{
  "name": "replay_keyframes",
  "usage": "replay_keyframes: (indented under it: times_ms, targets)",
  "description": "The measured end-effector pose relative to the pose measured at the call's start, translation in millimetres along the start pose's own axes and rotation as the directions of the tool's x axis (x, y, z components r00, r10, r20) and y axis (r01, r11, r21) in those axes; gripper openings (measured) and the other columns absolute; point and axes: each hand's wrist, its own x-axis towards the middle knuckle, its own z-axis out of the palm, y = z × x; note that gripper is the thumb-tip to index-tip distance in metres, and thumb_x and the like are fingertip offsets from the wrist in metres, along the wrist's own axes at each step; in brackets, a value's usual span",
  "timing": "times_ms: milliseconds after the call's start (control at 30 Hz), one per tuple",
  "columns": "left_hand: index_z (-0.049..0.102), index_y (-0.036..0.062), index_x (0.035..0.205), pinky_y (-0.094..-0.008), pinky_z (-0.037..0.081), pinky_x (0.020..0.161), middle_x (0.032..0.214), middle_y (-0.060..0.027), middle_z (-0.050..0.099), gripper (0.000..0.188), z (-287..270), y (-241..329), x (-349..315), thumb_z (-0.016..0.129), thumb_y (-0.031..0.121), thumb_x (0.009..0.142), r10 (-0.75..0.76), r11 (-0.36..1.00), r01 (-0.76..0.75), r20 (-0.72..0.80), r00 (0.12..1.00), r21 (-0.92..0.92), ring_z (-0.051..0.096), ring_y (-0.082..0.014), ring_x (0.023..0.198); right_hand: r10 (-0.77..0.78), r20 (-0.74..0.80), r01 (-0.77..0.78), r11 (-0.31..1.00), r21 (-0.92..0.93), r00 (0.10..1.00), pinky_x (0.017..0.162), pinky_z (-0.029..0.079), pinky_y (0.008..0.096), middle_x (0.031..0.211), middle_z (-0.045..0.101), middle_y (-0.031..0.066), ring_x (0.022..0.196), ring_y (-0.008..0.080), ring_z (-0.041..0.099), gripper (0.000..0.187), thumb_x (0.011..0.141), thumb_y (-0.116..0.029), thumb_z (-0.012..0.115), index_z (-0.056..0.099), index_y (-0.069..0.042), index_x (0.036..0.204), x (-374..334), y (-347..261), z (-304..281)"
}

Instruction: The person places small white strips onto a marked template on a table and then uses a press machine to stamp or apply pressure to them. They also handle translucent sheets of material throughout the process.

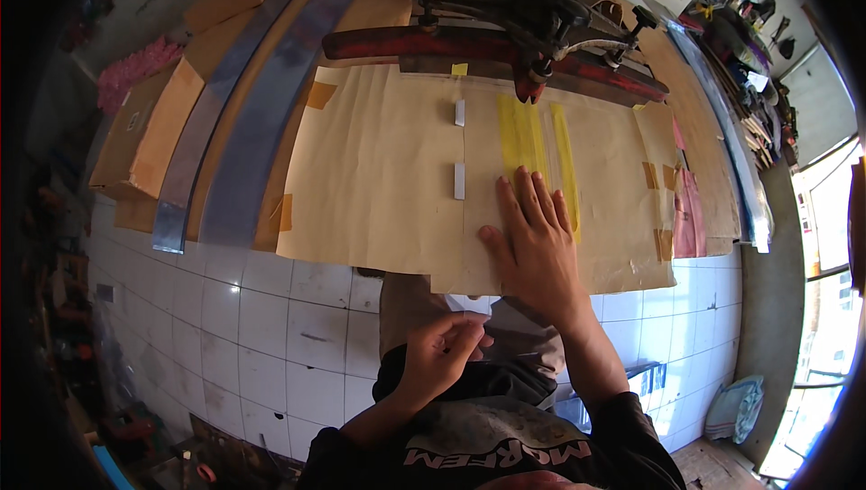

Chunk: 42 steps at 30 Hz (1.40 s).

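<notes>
Palm down, my right hand (538, 242) lies on a brown paper sheet (370, 165), fingers stretched out over its yellow strips (520, 129). Below the sheet's near edge, my left hand (442, 350) is closed, with thumb and forefinger pinched on a small white slip (469, 304). Part of that slip is hidden by the fingers. Two small white rectangular pieces, an upper one (460, 112) and a lower one (459, 181), sit along a line on the sheet, left of my right hand. Brown tape (320, 95) holds down the sheet's corner.
Across the far side of the table stretches a black machine (541, 3) with a red bar (406, 43). Grey-blue strips (262, 120) and an open cardboard box (149, 134) are at the left. Pink material (688, 215) lies at the right edge. White floor tiles (316, 337) show below.
</notes>
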Motion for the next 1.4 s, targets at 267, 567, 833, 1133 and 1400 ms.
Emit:
replay_keyframes:
  times_ms: [267,567,833,1133,1400]
  targets:
    - [0.066,-0.0015,0.11,-0.0223,0.054,0.066,0.089,-0.0069,0.07,0.019,-6,-8,-1,0.063,0.009,0.094,-0.014,1.0,0.014,0.001,1.0,0.005,0.069,-0.0121,0.081,0.009,0.004,-0.009,1.0,-0.01,1.0,0.115,0.022,0.0534,0.148,0.039,0.0262,0.14,0.043,0.033,0.058,0.095,-0.035,0.054,0.045,-0.003,0.142,1,0,2]
    - [0.072,-0.0012,0.094,-0.0227,0.049,0.067,0.082,-0.0056,0.071,0.017,-14,-24,-2,0.065,0.015,0.093,-0.125,0.967,0.107,0.066,0.99,0.233,0.064,-0.0089,0.073,-0.003,-0.042,0.002,1.0,-0.028,0.999,0.113,0.026,0.0552,0.145,0.043,0.0245,0.137,0.042,0.038,0.06,0.093,-0.038,0.057,0.048,-0.002,0.139,2,3,5]
    - [0.072,-0.0023,0.092,-0.0232,0.048,0.065,0.079,-0.0063,0.071,0.018,-13,-19,-2,0.064,0.013,0.093,-0.097,0.97,0.08,0.064,0.993,0.229,0.062,-0.0091,0.071,0.009,-0.056,-0.01,1.0,-0.006,0.998,0.113,0.026,0.0545,0.145,0.043,0.0237,0.137,0.0393,0.039,0.061,0.092,-0.04,0.058,0.048,-0.004,0.14,1,4,7]
    - [0.071,-0.0045,0.091,-0.0247,0.051,0.072,0.082,-0.0085,0.071,0.013,-17,-29,0,0.064,0.007,0.092,-0.109,0.978,0.095,0.069,0.992,0.187,0.066,-0.0118,0.078,0.121,-0.177,-0.021,0.877,0.479,0.977,0.106,0.038,0.0497,0.132,0.053,0.0265,0.126,0.0431,0.05,0.04,0.083,-0.011,0.07,0.062,0.002,0.121,-15,33,-22]
    - [0.071,0.0003,0.086,-0.0223,0.047,0.066,0.083,-0.0063,0.071,0.01,-18,-47,1,0.067,0.009,0.09,-0.044,0.988,0.031,0.081,0.996,0.151,0.064,-0.0093,0.076,0.509,-0.346,-0.206,0.748,0.632,0.788,0.076,0.049,0.0281,0.092,0.068,0.0137,0.082,0.0194,0.065,0.01,0.088,0.001,0.061,0.068,0.006,0.092,-49,76,-40]
